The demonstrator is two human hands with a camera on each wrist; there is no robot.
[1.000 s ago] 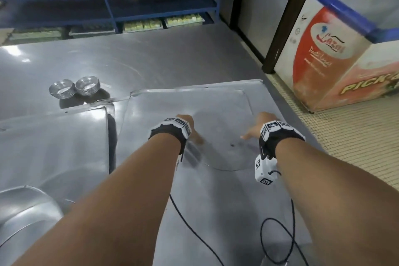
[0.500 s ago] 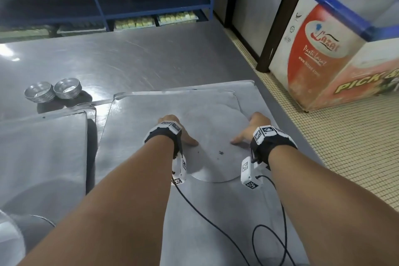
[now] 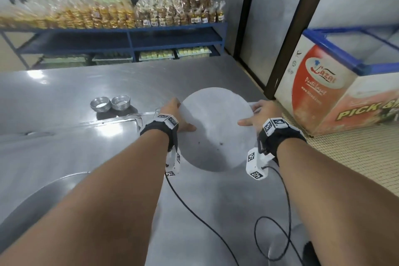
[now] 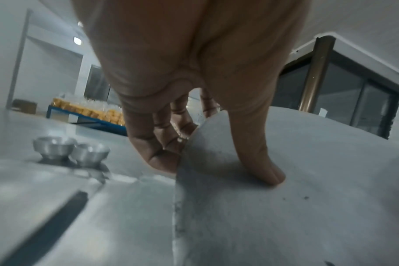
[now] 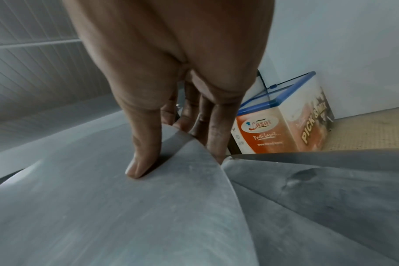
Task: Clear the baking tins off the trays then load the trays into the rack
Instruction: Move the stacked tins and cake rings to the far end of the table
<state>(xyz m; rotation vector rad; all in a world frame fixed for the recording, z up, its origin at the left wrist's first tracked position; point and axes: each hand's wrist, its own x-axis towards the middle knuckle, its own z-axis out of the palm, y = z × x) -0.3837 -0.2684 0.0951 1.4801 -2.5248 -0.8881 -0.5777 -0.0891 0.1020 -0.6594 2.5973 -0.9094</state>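
Note:
I hold a round flat grey metal disc (image 3: 216, 123) between both hands, tilted with its far edge raised above a rectangular metal tray (image 3: 211, 205). My left hand (image 3: 183, 114) grips the disc's left edge, thumb on top and fingers (image 4: 157, 144) curled beneath. My right hand (image 3: 252, 114) grips the right edge the same way, with its thumb (image 5: 143, 153) pressed on the disc (image 5: 125, 207). Two stacks of small round baking tins (image 3: 100, 104) (image 3: 121, 102) stand on the steel table, left of the disc. The left wrist view shows them (image 4: 54, 148) beyond the disc (image 4: 285, 189).
A second tray (image 3: 64, 149) lies to the left, with a curved metal piece (image 3: 32, 196) at the near left. A freezer chest (image 3: 336, 84) stands on the tiled floor to the right. Blue shelves (image 3: 129, 39) with bagged goods line the back wall. Wrist cables (image 3: 269, 233) trail over the tray.
Both hands took hold of the disc's edges and lifted it off the tray, raising its far edge. The head view has tilted upward.

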